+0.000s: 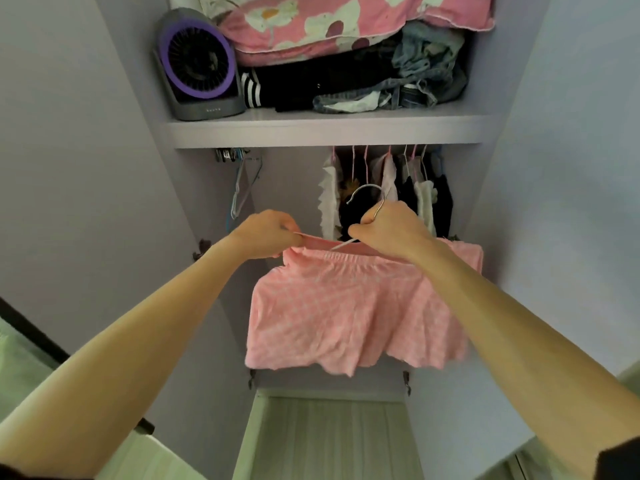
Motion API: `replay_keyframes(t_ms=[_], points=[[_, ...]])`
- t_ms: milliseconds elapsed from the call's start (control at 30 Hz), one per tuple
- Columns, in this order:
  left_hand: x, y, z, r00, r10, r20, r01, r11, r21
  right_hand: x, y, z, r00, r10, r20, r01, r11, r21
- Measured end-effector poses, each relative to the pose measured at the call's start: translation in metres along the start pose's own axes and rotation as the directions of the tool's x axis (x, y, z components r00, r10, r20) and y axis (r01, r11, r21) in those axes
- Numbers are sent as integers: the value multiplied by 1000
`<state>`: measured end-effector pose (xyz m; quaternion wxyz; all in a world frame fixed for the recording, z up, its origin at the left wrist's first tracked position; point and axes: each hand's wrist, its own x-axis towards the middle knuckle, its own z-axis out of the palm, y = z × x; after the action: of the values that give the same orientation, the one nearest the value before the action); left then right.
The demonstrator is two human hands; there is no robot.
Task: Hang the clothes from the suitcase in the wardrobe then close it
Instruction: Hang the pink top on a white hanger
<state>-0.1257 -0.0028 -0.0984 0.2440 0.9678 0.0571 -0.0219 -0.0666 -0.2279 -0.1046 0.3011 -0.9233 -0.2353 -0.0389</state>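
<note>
Soft, even, dim light with a cool lilac cast fills the view. The shelf catches the most light along its front edge; below it the hanging clothes sink into deep shadow, their detail hard to read. Either side of the shelf the wardrobe doors bow outward with wide-angle distortion, stronger farther from it. Everything looks slightly soft, perhaps from compression.

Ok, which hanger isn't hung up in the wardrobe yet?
The silver-hooked hanger carrying the pink checked garment: the right hand grips it out in front, while the other hangers hang under the shelf.
</note>
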Motion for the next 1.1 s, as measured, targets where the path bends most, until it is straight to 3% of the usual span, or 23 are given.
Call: replay_keyframes(t_ms=[100, 167, 267, 400, 567, 833, 900, 967, 1033, 1100], points=[[-11, -8, 2, 983, 58, 175, 5, 939, -344, 4, 5, -5, 1000, 11, -22, -11, 1000, -1], [-17, -23, 8, 972, 79, 221, 22, 907, -421, 5, 6, -7, 997, 20, -81, -17, 999, 41], [-18, -50, 26, 984, 16, 177, 6, 992, -126, 7, 10, -8, 986, 66, -155, -49, 992, 116], [-18, -84, 43, 995, -81, 62, 75, 993, 94, 4, 25, -1, 971, 155, -184, -121, 975, 184], [-24, -126, 44, 975, -214, -54, 220, 958, 187, -5, 43, 5, 961, 243, -135, -200, 942, 269], [-26, -122, 36, 917, -394, -63, 388, 846, 366, -7, 35, 21, 966, 229, -118, -188, 940, 286], [-21, -120, 32, 932, -358, 55, 323, 889, 324, -8, 33, 24, 969, 221, -111, -183, 943, 276], [-18, -101, 28, 967, -225, 120, 208, 968, 139, -10, 32, 29, 974, 212, -82, -185, 948, 258], [-13, -70, 28, 996, -57, 63, 60, 996, -61, -12, 23, 33, 982, 186, -35, -171, 951, 258], [-11, -31, 33, 991, 118, 64, -116, 992, -45, -14, 10, 35, 992, 125, -3, -119, 950, 289]])
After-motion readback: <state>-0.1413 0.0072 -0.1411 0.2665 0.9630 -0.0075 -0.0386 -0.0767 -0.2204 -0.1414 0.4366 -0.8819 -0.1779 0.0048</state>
